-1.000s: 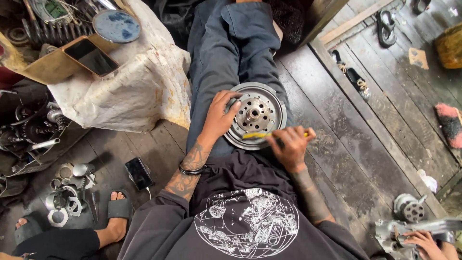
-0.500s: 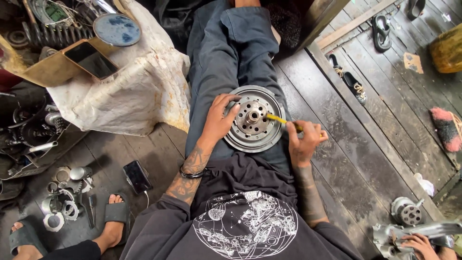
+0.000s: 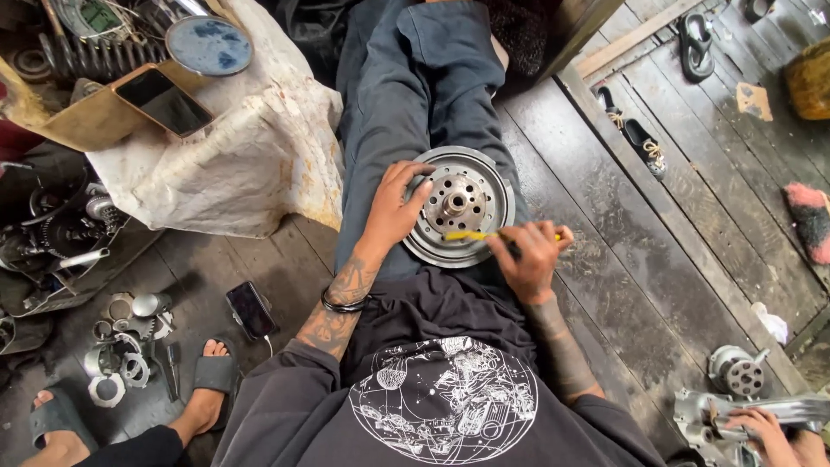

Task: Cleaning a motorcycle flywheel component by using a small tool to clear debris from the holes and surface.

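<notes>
On your lap, your left hand (image 3: 393, 212) clamps the metal disc (image 3: 461, 216) rim, right hand (image 3: 529, 258) fingers pinched on a yellow tool (image 3: 467, 235) — mid-work, hub only just reached.

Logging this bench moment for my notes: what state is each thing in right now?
Round metal disc: lying flat on the person's lap, holed face up.
Left hand: gripping the disc's left rim.
Right hand: closed around a yellow tool, tip over the disc.
Phone: on the floor, screen dark.
Phone on the cardboard: screen dark.
Another person's hand: on a metal part, bottom right.
</notes>
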